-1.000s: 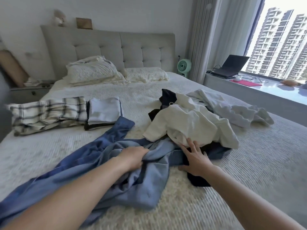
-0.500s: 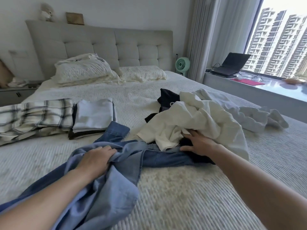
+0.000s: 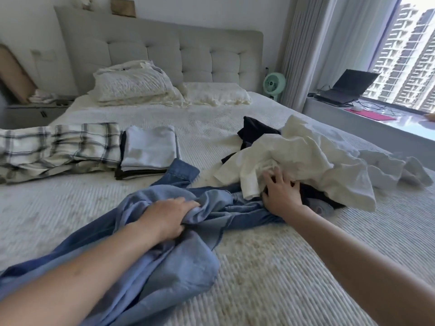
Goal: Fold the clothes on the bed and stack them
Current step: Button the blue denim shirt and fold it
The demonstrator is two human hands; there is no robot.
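Two hands at work: both of mine reach forward over the ribbed, cream-coloured bed cover [image 3: 270, 274], forearms bare.
Left hand: my left hand [image 3: 168, 218] is bunched around a fistful of the blue shirt [image 3: 179, 262], knuckles up, fingers curled into the cloth.
Right hand: my right hand [image 3: 281, 196] lies at the near edge of the loose pile, fingers spread and bent, tips against the hem of the cream garment [image 3: 303, 161]; I cannot tell whether they pinch it or only press it.
Blue shirt: soft denim-like cotton, twisted and rumpled, running from the lower left corner up to a darker cuff or collar end near the folded stack; its far part passes under my right hand.
Loose pile: the cream garment is a crumpled, thick weave heaped over a black piece [image 3: 255, 135], with a pale grey-white garment [image 3: 395, 165] trailing to the right.
Folded stack: a smooth light square [image 3: 149, 149] sits on darker folded layers, just beside a flattened plaid garment [image 3: 58, 144] in cream with dark checks.
Head of the bed: crinkled pillows [image 3: 136, 85] against a tufted grey headboard [image 3: 164, 50].
Window side: a small green fan [image 3: 274, 83] by the curtain, an open laptop [image 3: 346, 88] on the sill.
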